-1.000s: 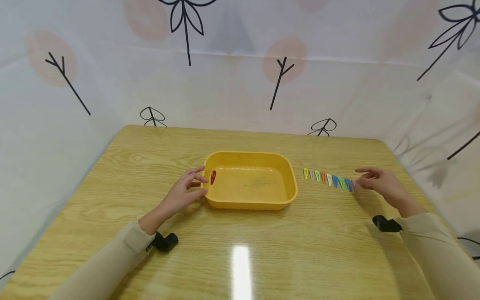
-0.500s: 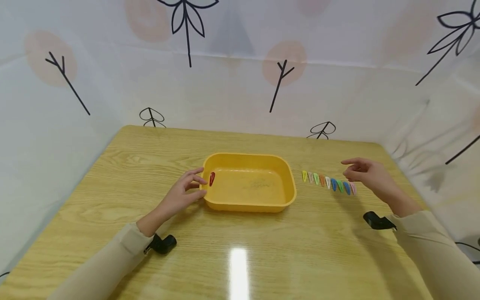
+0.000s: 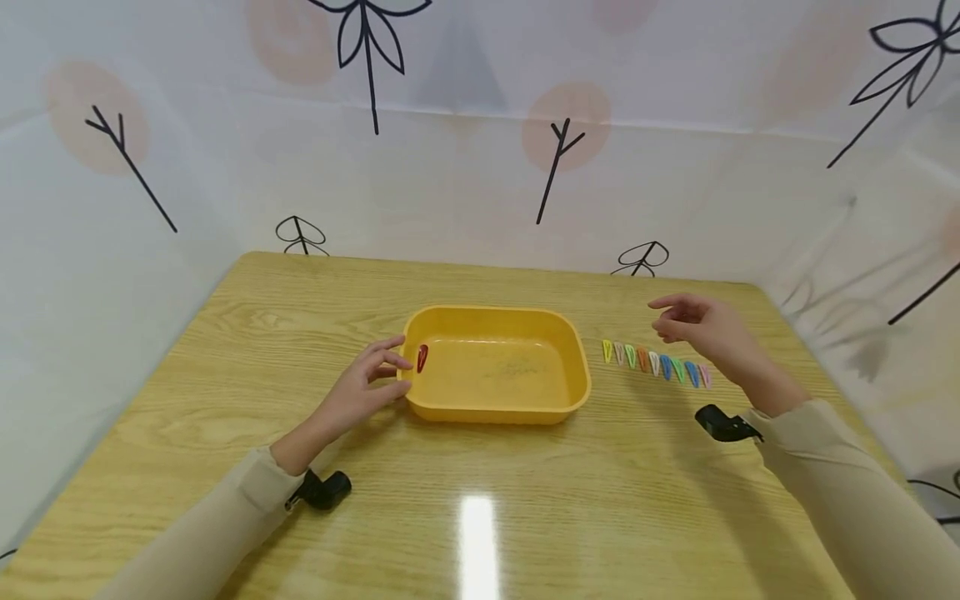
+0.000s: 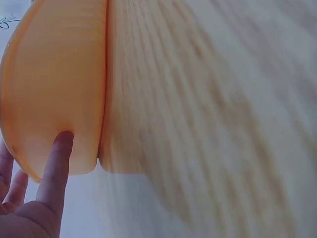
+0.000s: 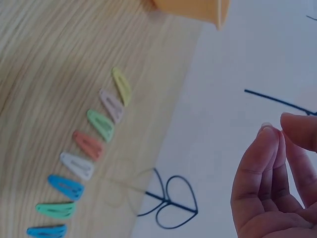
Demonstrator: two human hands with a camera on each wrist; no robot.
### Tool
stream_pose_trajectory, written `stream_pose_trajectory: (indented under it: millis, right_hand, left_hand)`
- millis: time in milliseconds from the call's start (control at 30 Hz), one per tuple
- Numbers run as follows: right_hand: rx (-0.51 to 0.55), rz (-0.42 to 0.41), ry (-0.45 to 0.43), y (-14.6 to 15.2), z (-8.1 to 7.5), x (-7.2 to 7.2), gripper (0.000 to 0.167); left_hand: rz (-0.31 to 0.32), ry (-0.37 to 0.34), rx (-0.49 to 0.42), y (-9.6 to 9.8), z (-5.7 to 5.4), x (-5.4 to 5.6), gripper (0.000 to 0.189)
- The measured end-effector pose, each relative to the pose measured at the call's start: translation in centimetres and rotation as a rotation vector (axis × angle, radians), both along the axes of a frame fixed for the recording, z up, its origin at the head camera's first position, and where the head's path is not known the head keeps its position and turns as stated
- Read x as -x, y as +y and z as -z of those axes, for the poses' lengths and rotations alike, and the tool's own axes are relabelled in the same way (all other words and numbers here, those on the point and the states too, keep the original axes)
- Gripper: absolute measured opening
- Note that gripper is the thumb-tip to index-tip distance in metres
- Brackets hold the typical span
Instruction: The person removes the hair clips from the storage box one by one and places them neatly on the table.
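Note:
At the left end of a yellow plastic tray [image 3: 495, 415], my left hand [image 3: 360, 387] touches the wall and rim with extended fingers. In the left wrist view, a fingertip [image 4: 64, 139] presses the tray's outer wall. Inside the tray, near that hand, is a red snap hair clip [image 3: 422, 359]. My right hand [image 3: 697, 329] is above the table, beyond a row of hair clips, fingers loosely curled and nothing visible between them. The row runs from a yellow hair clip [image 3: 607, 351] through several colours to a pink hair clip [image 3: 705, 376].
The wooden table [image 3: 375, 517] carries the tray near its middle and the clips to the right. A white cloth [image 3: 450, 192] with black plant drawings hangs behind and at the sides. Black wrist cameras [image 3: 324, 490] sit at both sleeves.
My right hand has left the pink hair clip at the row's right end and moved up and left above the row. The left hand stays at the tray.

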State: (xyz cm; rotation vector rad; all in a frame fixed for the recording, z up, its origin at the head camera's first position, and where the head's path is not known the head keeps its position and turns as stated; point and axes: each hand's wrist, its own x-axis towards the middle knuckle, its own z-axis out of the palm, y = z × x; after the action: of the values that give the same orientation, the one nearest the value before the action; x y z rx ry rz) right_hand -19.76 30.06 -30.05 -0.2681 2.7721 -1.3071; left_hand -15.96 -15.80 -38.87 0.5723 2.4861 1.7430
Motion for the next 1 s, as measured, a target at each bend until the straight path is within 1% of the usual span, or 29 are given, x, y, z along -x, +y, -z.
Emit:
stream_pose_trajectory:
  millis: [100, 333, 467, 600, 833, 1000]
  right_hand:
    - [0.018, -0.019, -0.002, -0.8, -0.1, 0.2, 0.039]
    - [0.099, -0.047, 0.002, -2.8, -0.3, 1.0, 0.035]
    - [0.118, -0.069, -0.001, -3.9, -0.4, 1.4, 0.036]
    - [0.102, -0.100, 0.002, -5.0, -0.6, 1.6, 0.037]
    - [0.100, -0.121, 0.000, -7.1, -0.7, 2.4, 0.034]
    - [0.123, -0.144, -0.021, -8.7, -0.5, 2.9, 0.033]
  left_hand:
    - [0.004, 0.000, 0.000, 0.0, 0.0, 0.0, 0.024]
    - [0.008, 0.002, 0.003, 0.0, 0.1, 0.0, 0.024]
    - [0.008, 0.005, 0.002, 0.0, 0.1, 0.0, 0.024]
    - [0.010, 0.002, 0.004, -0.1, 0.2, 0.1, 0.024]
    - [0.004, -0.003, 0.014, -0.1, 0.2, 0.1, 0.025]
    - [0.007, -0.013, 0.014, -0.1, 0.0, 0.0, 0.026]
